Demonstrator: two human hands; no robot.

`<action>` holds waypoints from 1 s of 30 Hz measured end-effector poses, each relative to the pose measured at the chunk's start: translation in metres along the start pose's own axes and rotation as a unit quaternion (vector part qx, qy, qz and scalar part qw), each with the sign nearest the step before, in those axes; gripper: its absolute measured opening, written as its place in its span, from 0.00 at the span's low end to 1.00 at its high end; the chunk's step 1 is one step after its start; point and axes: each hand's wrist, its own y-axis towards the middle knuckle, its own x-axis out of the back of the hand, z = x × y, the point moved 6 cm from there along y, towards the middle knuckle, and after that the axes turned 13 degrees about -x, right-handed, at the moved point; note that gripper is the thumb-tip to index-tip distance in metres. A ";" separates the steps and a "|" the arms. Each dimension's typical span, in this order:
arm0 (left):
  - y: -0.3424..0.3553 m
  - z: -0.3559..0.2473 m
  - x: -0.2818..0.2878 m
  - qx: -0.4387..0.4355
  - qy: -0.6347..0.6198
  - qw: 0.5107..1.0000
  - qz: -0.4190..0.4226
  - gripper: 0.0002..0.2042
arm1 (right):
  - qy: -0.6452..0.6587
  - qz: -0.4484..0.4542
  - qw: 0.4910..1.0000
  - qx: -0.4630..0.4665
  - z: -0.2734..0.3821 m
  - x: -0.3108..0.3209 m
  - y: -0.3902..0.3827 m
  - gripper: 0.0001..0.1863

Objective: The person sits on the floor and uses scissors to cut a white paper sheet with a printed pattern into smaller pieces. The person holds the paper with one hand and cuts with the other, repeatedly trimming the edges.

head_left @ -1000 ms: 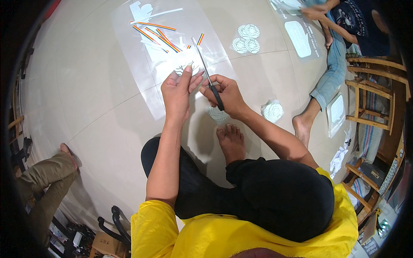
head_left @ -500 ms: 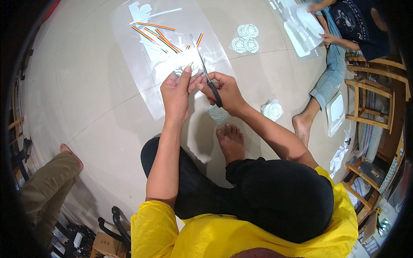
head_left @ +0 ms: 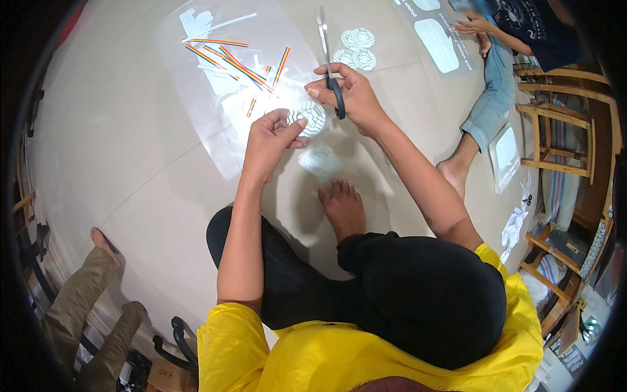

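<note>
My left hand (head_left: pixel 271 140) pinches a round white cutout (head_left: pixel 311 115) with a branching line pattern, thumb across its lower left. Above and to its right, my right hand (head_left: pixel 353 98) grips black-handled scissors (head_left: pixel 339 103), their blades upright and apart from the cutout. Beyond both hands lies a clear plastic sheet (head_left: pixel 183 98) bearing white scraps and several rainbow-striped strips (head_left: pixel 282 65). Another patterned cutout (head_left: pixel 318 162) is on the tiled floor just below my left hand, and a cluster of similar rounds (head_left: pixel 358 40) sits beyond my right hand.
My bare foot (head_left: pixel 339 209) is below my hands. At upper right a person's hands (head_left: pixel 477 26) are over a printed sheet (head_left: pixel 437 46), a leg stretched along wooden chairs (head_left: pixel 562 114). Another person's legs (head_left: pixel 78 294) are at lower left, beside a black chair frame (head_left: pixel 179 333).
My right hand has lifted the scissors up and away from my left hand. The held cutout now shows more fully. The left-hand person's legs have shifted, and the other worker's hands have moved.
</note>
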 end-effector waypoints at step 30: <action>0.004 0.001 0.006 -0.088 -0.167 0.968 -0.167 0.14 | 0.061 0.009 0.992 -0.112 -0.106 -0.027 -0.072 0.22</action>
